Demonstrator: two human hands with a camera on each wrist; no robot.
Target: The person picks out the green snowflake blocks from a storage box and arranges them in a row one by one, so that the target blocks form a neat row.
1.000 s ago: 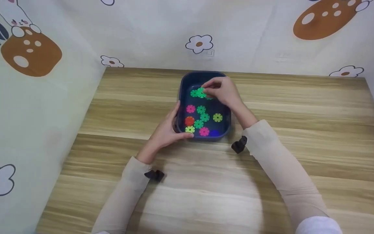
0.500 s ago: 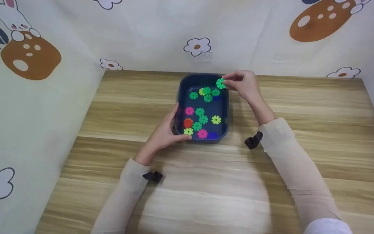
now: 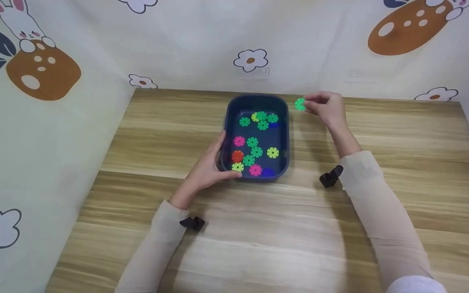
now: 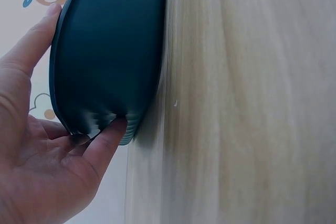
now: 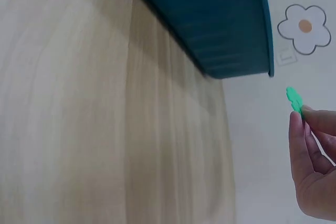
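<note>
A dark blue plastic tub stands on the table near its back edge, with several notched snowflake discs lying inside. My left hand grips its near left corner, thumb on the front rim; in the left wrist view the fingers bear on the tub's outer wall. Just right of the tub's far right corner, my right hand pinches a green snowflake disc between thumb and fingertips. The right wrist view has this green disc raised, apart from the tub wall.
Inside the tub, green discs lie in two groups, with pink discs, yellow discs, a red disc and blue discs. The wood-grain table meets a printed wall cloth at the back.
My right hand has lifted the green disc out of the tub's far end and carried it rightward past the rim. My left hand stays at the tub's corner.
</note>
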